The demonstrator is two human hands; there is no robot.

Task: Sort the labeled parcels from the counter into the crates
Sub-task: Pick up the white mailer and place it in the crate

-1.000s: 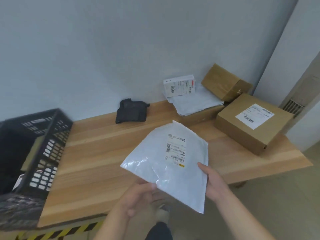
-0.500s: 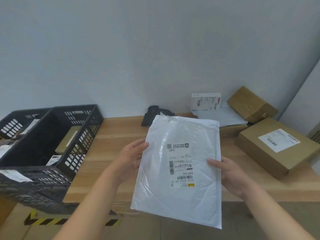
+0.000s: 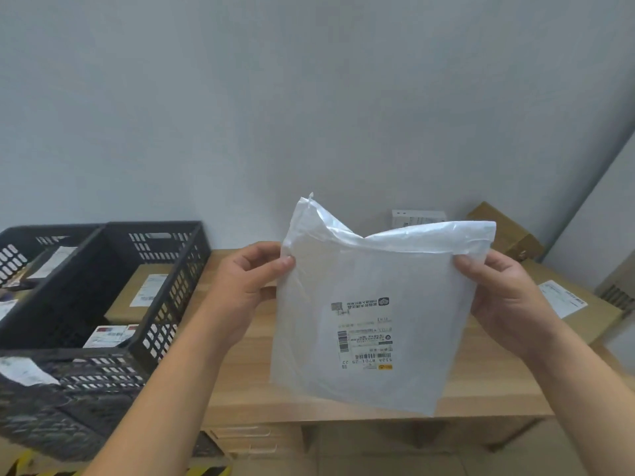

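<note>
While the left hand [image 3: 247, 286] and right hand [image 3: 505, 297] are each pinching an upper side edge, the white bag [image 3: 371, 269] is hanging between them over the counter's [image 3: 240, 389] front edge, right of the black crate [image 3: 165, 304]. Its label [image 3: 366, 334] is facing the camera upside down; one line is reading roughly 512A B701-29 22.
</note>
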